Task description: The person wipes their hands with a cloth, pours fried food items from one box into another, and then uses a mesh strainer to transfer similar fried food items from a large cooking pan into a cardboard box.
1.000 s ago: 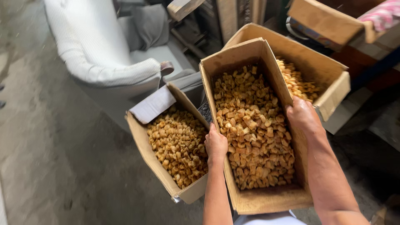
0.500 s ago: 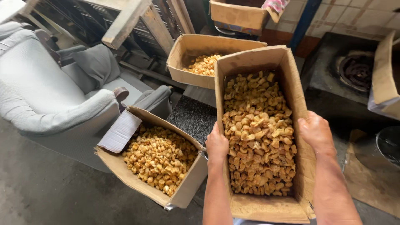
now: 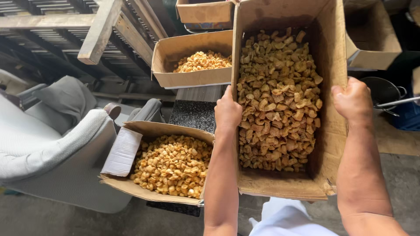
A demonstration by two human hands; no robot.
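Observation:
I hold a long open cardboard box [image 3: 332, 52] in front of me, filled with tan, crunchy-looking fried pieces [image 3: 278, 100]. My left hand [image 3: 227, 111] grips its left wall and my right hand [image 3: 352, 100] grips its right wall. Below it to the left stands a second open box [image 3: 127, 148] of golden fried pieces [image 3: 173, 164], resting against a grey seat. A third box [image 3: 192, 43] with paler pieces [image 3: 202, 61] sits farther back.
A grey padded seat [image 3: 52, 144] fills the left. Wooden beams and slatted racks [image 3: 100, 30] lie at the upper left. More cardboard boxes [image 3: 205, 11] stand at the top and right [image 3: 374, 43]. A dark metal pot [image 3: 383, 89] sits at the right on the concrete floor.
The view has swung right and closer. The held box now sits higher and more upright in view, with both hands still on its walls.

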